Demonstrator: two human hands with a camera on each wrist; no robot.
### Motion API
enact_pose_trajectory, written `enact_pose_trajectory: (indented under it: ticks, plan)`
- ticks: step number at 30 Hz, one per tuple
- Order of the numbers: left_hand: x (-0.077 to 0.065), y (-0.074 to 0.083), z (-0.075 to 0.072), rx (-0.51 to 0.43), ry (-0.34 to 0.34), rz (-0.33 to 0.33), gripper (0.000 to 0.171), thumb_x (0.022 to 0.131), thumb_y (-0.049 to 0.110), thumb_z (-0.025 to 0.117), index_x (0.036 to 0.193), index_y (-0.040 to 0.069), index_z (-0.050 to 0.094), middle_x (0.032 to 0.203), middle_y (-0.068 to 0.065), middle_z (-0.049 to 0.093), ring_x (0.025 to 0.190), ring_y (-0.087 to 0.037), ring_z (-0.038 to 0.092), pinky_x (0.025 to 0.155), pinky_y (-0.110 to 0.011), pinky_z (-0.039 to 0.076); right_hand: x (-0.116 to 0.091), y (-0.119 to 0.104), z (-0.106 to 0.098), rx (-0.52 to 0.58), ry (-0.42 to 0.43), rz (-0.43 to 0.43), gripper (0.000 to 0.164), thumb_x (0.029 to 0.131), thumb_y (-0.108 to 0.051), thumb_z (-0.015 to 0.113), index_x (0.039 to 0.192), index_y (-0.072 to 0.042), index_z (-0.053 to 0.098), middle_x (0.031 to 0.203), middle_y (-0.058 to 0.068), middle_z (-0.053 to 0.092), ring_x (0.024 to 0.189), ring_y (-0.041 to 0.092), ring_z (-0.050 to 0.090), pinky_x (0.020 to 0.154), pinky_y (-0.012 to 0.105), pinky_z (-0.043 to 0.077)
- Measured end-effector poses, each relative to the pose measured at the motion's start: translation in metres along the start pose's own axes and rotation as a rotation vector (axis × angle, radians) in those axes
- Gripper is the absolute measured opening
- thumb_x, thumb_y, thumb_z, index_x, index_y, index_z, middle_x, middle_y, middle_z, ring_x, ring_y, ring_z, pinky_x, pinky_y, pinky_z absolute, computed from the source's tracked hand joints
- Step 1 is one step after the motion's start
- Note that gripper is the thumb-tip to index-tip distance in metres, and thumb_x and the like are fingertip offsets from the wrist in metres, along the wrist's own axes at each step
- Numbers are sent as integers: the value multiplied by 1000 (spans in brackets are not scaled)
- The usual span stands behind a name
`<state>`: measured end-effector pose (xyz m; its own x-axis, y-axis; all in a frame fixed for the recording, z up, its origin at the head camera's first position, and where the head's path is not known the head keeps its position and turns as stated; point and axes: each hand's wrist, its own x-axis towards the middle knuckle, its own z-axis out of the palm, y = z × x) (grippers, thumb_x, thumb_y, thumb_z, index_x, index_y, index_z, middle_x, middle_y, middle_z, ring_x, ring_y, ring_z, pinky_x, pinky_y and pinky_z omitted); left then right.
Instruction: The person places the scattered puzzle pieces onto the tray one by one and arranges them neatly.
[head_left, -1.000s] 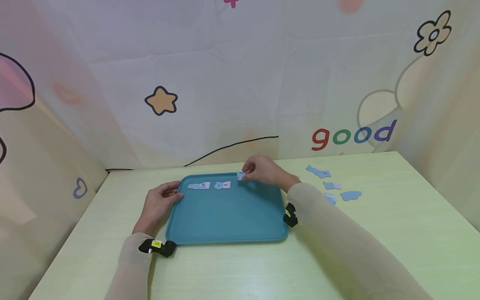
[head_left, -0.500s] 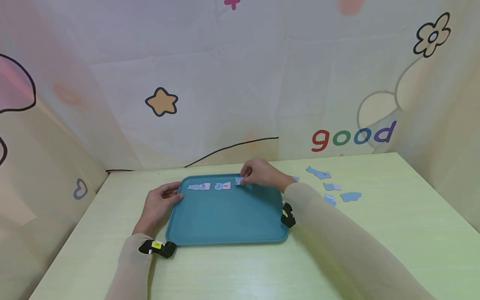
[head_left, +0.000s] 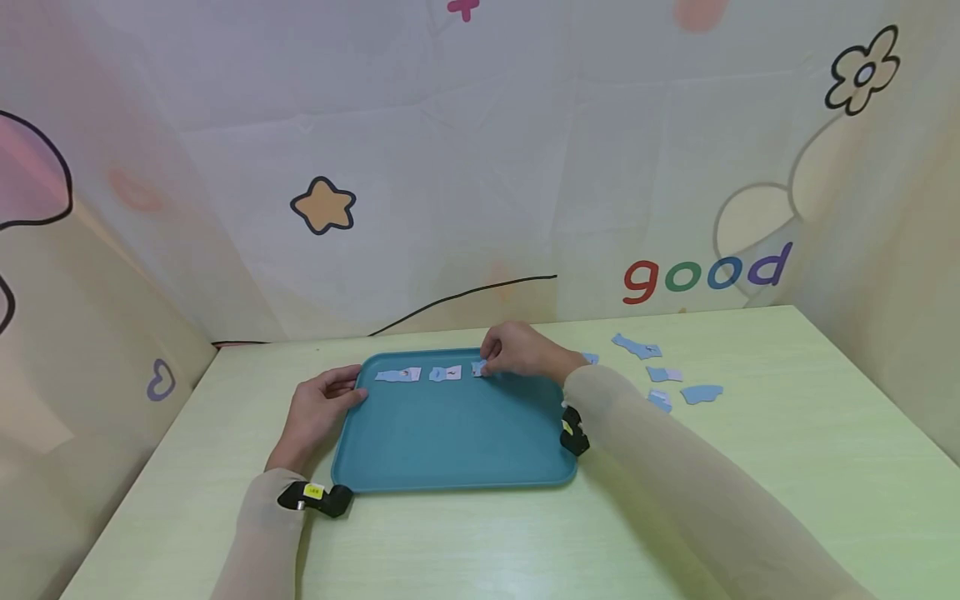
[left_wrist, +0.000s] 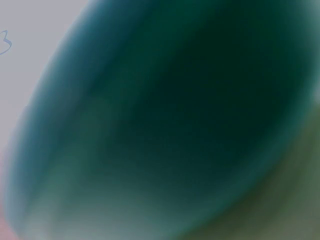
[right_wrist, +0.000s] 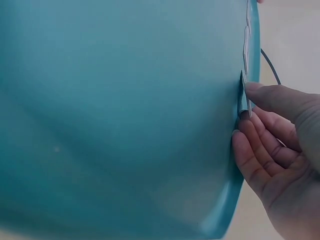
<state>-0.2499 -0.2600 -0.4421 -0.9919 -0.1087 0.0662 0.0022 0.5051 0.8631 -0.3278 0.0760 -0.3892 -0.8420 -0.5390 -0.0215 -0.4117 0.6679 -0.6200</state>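
Note:
A teal tray (head_left: pixel 450 442) lies on the table in the head view. Its left rim is gripped by my left hand (head_left: pixel 318 412), thumb over the edge. Between thumb and fingers, my right hand (head_left: pixel 521 350) pinches a small light-blue paper piece (head_left: pixel 477 368) low over the tray's back edge, partly hidden by the fingertips. Two irregular blue-and-pale pieces, a longer one (head_left: pixel 397 375) and a shorter one (head_left: pixel 446 374), lie in a row to its left. The right wrist view shows the thin piece (right_wrist: pixel 248 102) under the thumb, seen edge-on. The left wrist view is a blur of teal.
Right of the tray, several loose blue pieces lie on the pale table (head_left: pixel 750 467), among them a long one (head_left: pixel 637 346) and a wider one (head_left: pixel 702 393). A printed cloth backdrop (head_left: pixel 465 167) rises behind the table.
My right hand has brought the paper piece slightly down and toward me, into line with the other two. The left hand stays at the tray rim.

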Motion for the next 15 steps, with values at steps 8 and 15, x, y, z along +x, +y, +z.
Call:
enact_pose_trajectory:
  ticks: [8, 15]
  plan:
    - [0, 1, 0, 0, 2, -3, 47, 102, 10, 73, 146, 0, 61, 132, -21, 66, 120, -33, 63, 104, -41, 54, 3, 2, 1, -14, -14, -4, 18, 93, -12, 84, 105, -2, 75, 94, 5, 70, 87, 18, 62, 80, 29, 55]
    - [0, 0, 0, -2, -4, -2, 48, 102, 10, 73, 146, -1, 61, 132, -22, 67, 120, -33, 64, 104, -40, 54, -3, 0, -3, -4, -14, -1, 24, 94, -13, 83, 112, -1, 74, 98, 6, 71, 90, 19, 65, 84, 32, 57]
